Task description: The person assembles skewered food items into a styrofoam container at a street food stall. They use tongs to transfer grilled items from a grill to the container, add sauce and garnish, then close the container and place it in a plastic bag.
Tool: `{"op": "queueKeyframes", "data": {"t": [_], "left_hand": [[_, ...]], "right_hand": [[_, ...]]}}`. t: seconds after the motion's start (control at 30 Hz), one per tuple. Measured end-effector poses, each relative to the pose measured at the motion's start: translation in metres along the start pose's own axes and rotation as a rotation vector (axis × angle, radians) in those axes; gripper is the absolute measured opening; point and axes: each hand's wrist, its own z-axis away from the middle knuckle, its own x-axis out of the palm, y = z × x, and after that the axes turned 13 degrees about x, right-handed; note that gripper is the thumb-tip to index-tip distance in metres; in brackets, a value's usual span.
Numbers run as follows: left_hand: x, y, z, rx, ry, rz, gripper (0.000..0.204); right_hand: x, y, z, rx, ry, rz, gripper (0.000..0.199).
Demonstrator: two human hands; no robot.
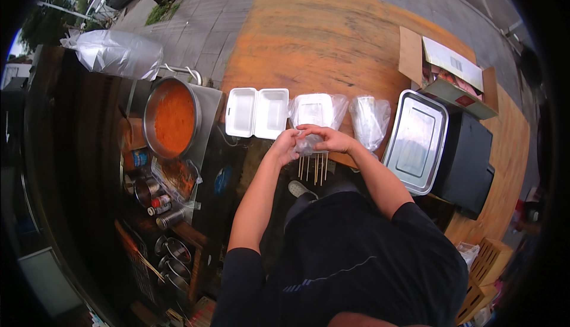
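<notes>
A white takeaway box (pixel 314 109) lies in a clear plastic bag (pixel 307 144) at the table's near edge. Several thin wooden skewers (pixel 316 170) stick out below the bag, toward my body. My left hand (pixel 286 146) pinches the crumpled bag from the left side. From the right, my right hand (pixel 333 140) curls over the same bag, its fingertips close to the left hand's. What the skewers carry is hidden under the hands and plastic. Just left of the bag, an open, bare white foam box (pixel 271 113) lies with its lid folded out.
Right of the bag are a wrapped clear-plastic bundle (pixel 370 120), a metal tray (pixel 417 143), a black bin (pixel 466 161) and a cardboard box (pixel 460 78). A steel basin of orange-red sauce (pixel 174 118) stands at left, above seasoning bottles (pixel 159 205) and metal cups (pixel 177 253).
</notes>
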Motion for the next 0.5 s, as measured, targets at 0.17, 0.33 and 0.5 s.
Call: {"op": "queueKeyframes", "data": {"t": [0.17,0.33,0.5], "left_hand": [[-0.006,-0.006,-0.007,0.005,-0.043,-0.025,0.023],[0.005,-0.032,-0.006,0.831,0.354,-1.034,0.027],[-0.003,-0.024,-0.026,0.752,0.524,-1.431,0.024]], "right_hand": [[0.004,0.003,-0.008,0.011,0.089,-0.069,0.021],[0.007,0.013,-0.006,-0.025,0.083,-0.282,0.017],[0.005,0.02,0.021,0.125,-0.001,-0.261,0.024]]}}
